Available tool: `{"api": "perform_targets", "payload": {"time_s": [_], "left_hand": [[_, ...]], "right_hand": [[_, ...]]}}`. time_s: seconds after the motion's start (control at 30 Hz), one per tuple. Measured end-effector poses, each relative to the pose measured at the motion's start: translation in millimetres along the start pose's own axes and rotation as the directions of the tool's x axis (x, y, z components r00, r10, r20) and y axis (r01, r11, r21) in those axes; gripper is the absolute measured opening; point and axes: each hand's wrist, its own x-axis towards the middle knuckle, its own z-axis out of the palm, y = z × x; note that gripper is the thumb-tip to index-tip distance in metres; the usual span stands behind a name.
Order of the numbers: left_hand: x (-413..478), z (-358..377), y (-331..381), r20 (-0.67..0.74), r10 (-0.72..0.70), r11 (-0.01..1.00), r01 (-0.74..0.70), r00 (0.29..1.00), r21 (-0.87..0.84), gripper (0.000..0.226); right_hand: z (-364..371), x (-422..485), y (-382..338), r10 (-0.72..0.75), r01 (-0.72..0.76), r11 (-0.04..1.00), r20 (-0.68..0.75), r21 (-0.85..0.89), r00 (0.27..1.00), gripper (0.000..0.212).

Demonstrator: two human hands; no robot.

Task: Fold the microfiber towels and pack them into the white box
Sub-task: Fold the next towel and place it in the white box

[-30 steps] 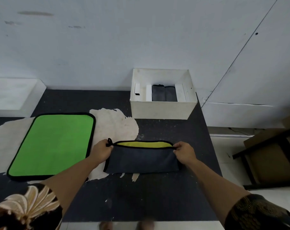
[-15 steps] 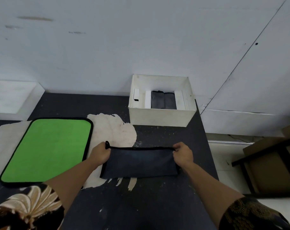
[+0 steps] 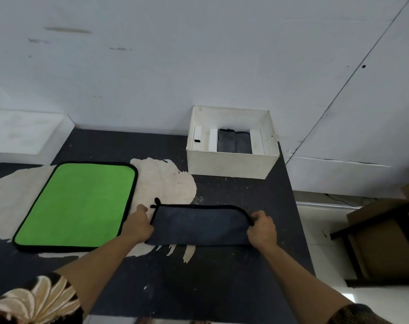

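Directly in front of the white box point(image 3: 231, 164), on its near side, a grey towel point(image 3: 198, 225) lies flat on the dark table point(image 3: 222, 277). It is folded into a long strip running left to right.

- Left hand point(image 3: 139, 226): at the strip's left short end, fingers curled onto the edge and holding it.
- Right hand point(image 3: 262, 229): at the right short end, fingers curled round the rounded corner, gripping it.
- Black piping lies along the strip's box-side edge. A small loop point(image 3: 157, 202) sticks out at the box-side left corner.
- Green towel point(image 3: 77, 204): left of the box and nearer the person, spread open and unfolded, close to the left hand but apart from the grey towel.
- Packed towels point(image 3: 232, 141): grey, folded, standing between white dividers in the box's middle section.

Judgement: the lengthwise fold looks complete and the strip is being squared before a crosswise fold.

To do this step well:
- Keep light tension between both hands so the layers lie without wrinkles.
- Check that the piped edges are stacked flush on the box side.
- Tuck the loop inward.
- Bring one short end over to meet the other, corner on corner.
- Press the crease flat before lifting.
- The free slot in the box looks narrow, so a tight, even bundle should fit more easily.
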Motion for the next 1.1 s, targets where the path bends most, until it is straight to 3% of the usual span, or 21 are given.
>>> {"api": "perform_targets", "payload": {"time_s": [0.13,0.27,0.67,0.77,0.83,0.93,1.1], "left_hand": [[-15.2,8.1,-9.8,-0.077,-0.045,0.998,0.042,0.996,-0.040,0.047],[-29.5,23.7,-11.5,-0.153,-0.066,0.995,0.053,0.986,-0.087,0.041],[-39.2,33.7,-10.1,-0.145,-0.114,0.993,0.107,0.983,-0.053,0.028],[-38.8,33.2,-9.7,-0.177,-0.157,0.975,0.124,0.972,-0.186,0.024],[-38.5,32.0,-9.6,-0.178,-0.188,0.953,0.136,0.966,-0.270,0.018],[-36.9,28.9,-10.4,-0.127,-0.176,0.949,0.134,0.976,-0.285,0.019],[-34.0,22.5,-10.6,-0.060,-0.151,0.930,0.121,0.987,-0.346,0.032]], "right_hand": [[2.8,-16.1,1.8,0.023,-0.024,1.000,-0.050,-0.007,0.998,0.035],[11.6,-26.3,1.4,0.064,-0.065,0.994,-0.007,-0.083,0.998,0.045],[8.8,-23.1,-3.1,0.105,-0.098,0.990,0.063,-0.101,0.992,0.019],[6.0,-21.9,-7.8,0.100,-0.097,0.994,0.072,-0.048,0.992,0.013],[4.4,-21.0,-10.6,0.116,-0.120,0.992,0.097,0.028,0.988,0.026],[4.0,-20.0,-11.1,0.156,-0.163,0.985,0.118,0.051,0.981,0.036],[6.2,-16.1,-8.5,0.220,-0.240,0.946,0.110,0.218,0.969,0.029]]}}
